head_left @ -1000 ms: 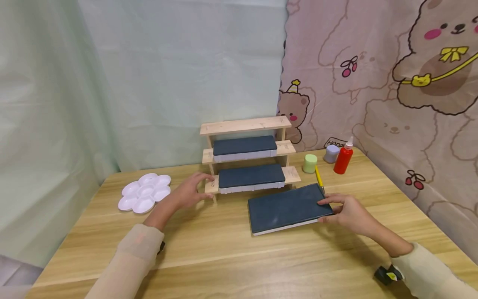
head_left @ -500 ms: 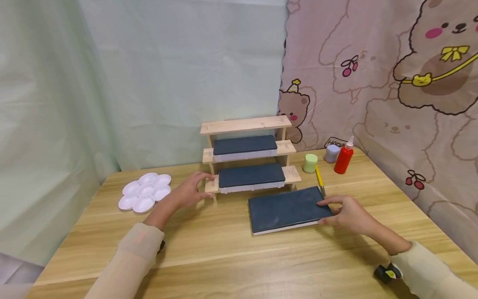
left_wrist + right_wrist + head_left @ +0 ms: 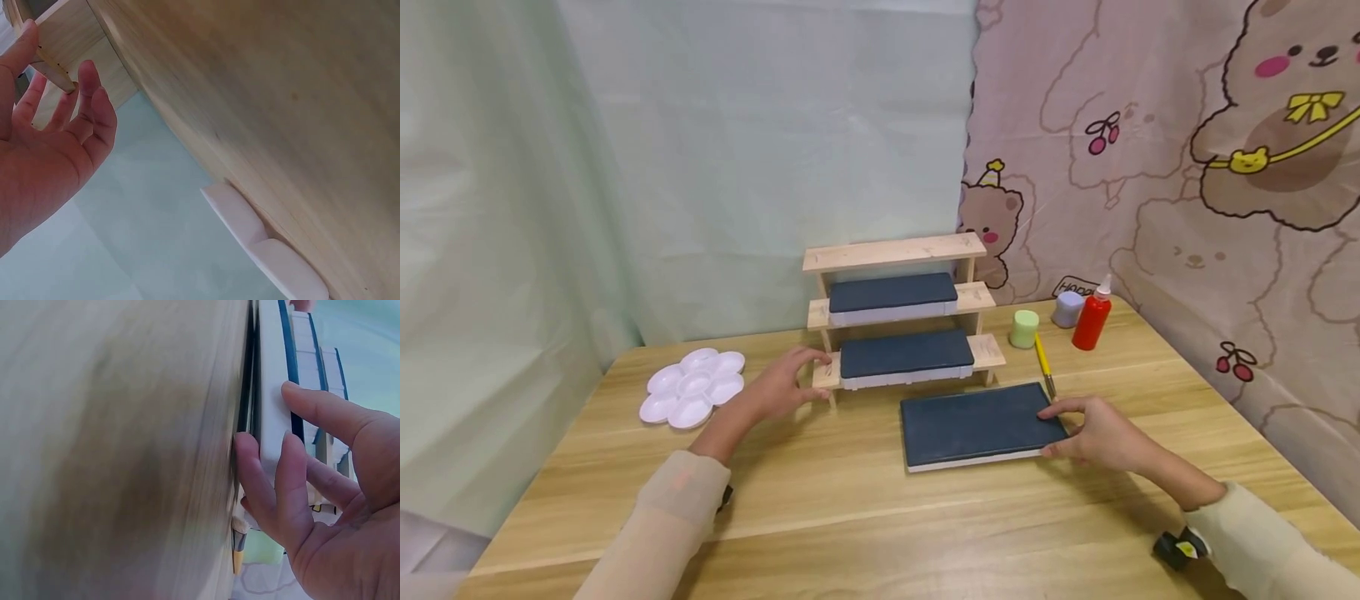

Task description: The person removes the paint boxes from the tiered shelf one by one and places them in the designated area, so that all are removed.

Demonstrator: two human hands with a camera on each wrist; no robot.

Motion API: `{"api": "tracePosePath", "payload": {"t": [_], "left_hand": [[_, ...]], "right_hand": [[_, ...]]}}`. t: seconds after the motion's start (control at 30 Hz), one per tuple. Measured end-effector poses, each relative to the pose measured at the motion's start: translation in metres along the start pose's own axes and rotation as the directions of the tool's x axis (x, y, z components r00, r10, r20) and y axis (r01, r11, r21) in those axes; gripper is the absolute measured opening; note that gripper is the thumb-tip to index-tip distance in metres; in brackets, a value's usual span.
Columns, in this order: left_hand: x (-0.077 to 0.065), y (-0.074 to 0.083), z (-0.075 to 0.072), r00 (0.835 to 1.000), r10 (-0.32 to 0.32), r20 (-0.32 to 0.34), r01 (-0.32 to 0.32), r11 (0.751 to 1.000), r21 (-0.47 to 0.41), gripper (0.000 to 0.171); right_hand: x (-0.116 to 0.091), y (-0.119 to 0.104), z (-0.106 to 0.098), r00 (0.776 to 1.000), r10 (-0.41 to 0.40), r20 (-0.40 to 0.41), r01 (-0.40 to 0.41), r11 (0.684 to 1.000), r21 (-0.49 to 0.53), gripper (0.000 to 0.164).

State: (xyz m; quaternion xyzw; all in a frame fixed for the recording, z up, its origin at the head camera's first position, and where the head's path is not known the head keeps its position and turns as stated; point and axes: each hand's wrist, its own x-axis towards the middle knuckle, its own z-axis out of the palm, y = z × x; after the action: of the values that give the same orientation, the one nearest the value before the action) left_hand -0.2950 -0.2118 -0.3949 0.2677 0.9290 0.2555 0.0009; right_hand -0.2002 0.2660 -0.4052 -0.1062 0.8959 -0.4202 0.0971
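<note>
Here, the nearer right hand gripped one end of the box before the wooden stand, long axes roughly parallel; the left hand held the stand.

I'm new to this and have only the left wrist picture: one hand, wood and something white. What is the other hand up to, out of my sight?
Observer: The right hand grips one end of a dark-topped white case.

Visitor: And this white thing on my screen, what is it when seen whole?

Observer: The head view shows a flower-shaped palette, its rounded wells set around a central one.
</note>
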Motion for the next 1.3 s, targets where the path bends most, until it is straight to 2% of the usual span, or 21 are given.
{"api": "tracePosePath", "payload": {"t": [0.6,1.3], "left_hand": [[-0.001,0.004,-0.002,1.000,-0.015,0.004,0.015,1.000,-0.005,0.052],[0.001,0.003,-0.001,0.999,-0.031,0.009,0.031,1.000,-0.003,0.053]], "right_hand": [[0.001,-0.008,-0.001,0.998,0.046,0.035,-0.044,0.997,-0.058,0.058],[0.001,-0.011,-0.002,0.999,0.027,0.041,-0.022,0.993,-0.117,0.061]]}}
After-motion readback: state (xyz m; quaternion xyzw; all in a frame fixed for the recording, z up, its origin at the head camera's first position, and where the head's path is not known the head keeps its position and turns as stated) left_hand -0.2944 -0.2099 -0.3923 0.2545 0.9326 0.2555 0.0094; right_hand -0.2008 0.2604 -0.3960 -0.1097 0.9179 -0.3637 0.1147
